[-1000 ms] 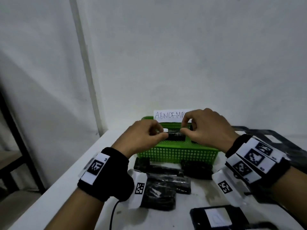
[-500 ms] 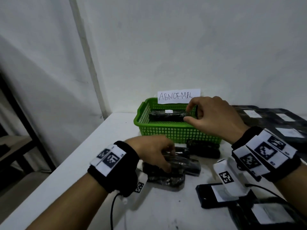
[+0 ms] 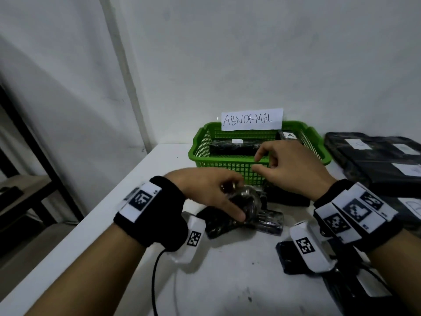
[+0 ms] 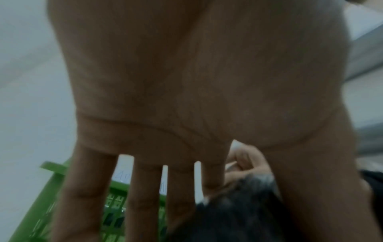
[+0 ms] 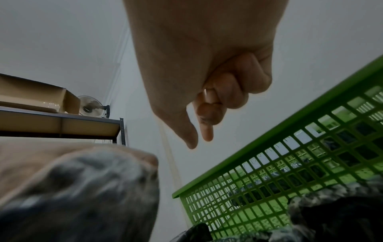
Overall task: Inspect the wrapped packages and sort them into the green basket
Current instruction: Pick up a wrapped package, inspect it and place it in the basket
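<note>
The green basket (image 3: 200, 153) with its "ABNORMAL" label stands against the wall. A long black wrapped package (image 3: 232, 148) with a small white sticker lies inside it, and a second one (image 3: 288, 135) sits at the back right. In front of the basket my left hand (image 3: 234, 201) grips a shiny black wrapped package (image 3: 252, 205) between thumb and fingers, just above the pile. The left wrist view shows that package (image 4: 238, 216) against the thumb. My right hand (image 3: 256, 163) hovers at the basket's front wall and holds nothing, thumb and forefinger apart (image 5: 199, 141).
More black wrapped packages (image 3: 271, 223) lie on the white table under and around my hands, one (image 3: 286, 258) near my right wrist. A stack of larger labelled black parcels (image 3: 376, 160) sits to the right of the basket. A dark shelf frame (image 3: 34, 144) stands at the left.
My right hand let go of the long package in the basket and drew back to its front. My left hand dropped to the pile and took hold of another package.
</note>
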Demonstrator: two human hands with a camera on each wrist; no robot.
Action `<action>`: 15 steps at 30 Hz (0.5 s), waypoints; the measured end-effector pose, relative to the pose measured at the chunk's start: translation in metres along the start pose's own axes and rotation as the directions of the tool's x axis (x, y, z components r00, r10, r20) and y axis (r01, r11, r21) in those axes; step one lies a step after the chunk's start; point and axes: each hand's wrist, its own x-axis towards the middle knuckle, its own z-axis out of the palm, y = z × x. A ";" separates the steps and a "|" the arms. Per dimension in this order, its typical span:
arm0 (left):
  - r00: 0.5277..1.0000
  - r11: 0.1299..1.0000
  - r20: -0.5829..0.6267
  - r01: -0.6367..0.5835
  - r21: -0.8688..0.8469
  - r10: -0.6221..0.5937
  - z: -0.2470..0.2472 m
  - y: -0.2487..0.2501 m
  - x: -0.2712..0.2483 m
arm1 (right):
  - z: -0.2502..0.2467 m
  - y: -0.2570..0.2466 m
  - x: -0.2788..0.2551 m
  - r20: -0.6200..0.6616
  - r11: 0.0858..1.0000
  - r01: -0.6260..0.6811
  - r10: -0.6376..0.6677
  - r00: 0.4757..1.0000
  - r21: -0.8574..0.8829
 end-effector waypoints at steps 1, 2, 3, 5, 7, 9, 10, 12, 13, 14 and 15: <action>0.997 0.998 -0.076 -0.012 -0.060 0.007 -0.005 -0.001 0.000 | -0.001 0.001 0.000 -0.007 1.000 -0.001 0.001 1.000 0.010; 0.988 0.995 -0.154 -0.029 -0.099 0.014 -0.010 -0.001 0.000 | -0.002 0.002 0.000 -0.017 1.000 0.000 0.001 1.000 0.031; 0.974 0.991 -0.226 -0.054 -0.122 0.025 -0.014 0.000 0.001 | -0.005 0.004 0.001 -0.024 0.998 -0.002 0.004 1.000 0.064; 0.940 0.983 -0.339 -0.106 -0.148 0.050 -0.018 0.000 0.006 | -0.009 0.002 -0.001 0.009 0.980 -0.025 0.024 1.000 0.199; 0.913 0.971 -0.401 -0.159 -0.179 0.076 -0.018 0.003 0.013 | -0.011 -0.001 -0.006 0.116 0.914 -0.117 0.077 0.990 0.388; 0.887 0.960 -0.448 -0.214 -0.183 0.113 -0.015 0.006 0.022 | -0.012 -0.004 -0.010 0.195 0.811 -0.202 0.111 0.975 0.548; 0.874 0.956 -0.467 -0.241 -0.170 0.137 -0.013 0.008 0.026 | -0.012 -0.004 -0.010 0.213 0.761 -0.228 0.121 0.970 0.607; 0.850 0.944 -0.496 -0.289 -0.160 0.176 -0.011 0.009 0.034 | -0.015 -0.001 -0.008 0.224 0.682 -0.257 0.138 0.965 0.685; 0.843 0.934 -0.506 -0.308 -0.181 0.180 -0.011 0.007 0.036 | -0.017 0.002 -0.007 0.222 0.654 -0.268 0.154 0.963 0.708; 0.839 0.917 -0.517 -0.328 -0.229 0.171 -0.011 0.006 0.038 | -0.020 0.005 -0.006 0.215 0.624 -0.275 0.172 0.961 0.731; 0.834 0.890 -0.534 -0.340 -0.303 0.137 -0.012 0.005 0.040 | -0.023 0.008 -0.005 0.199 0.600 -0.273 0.187 0.962 0.752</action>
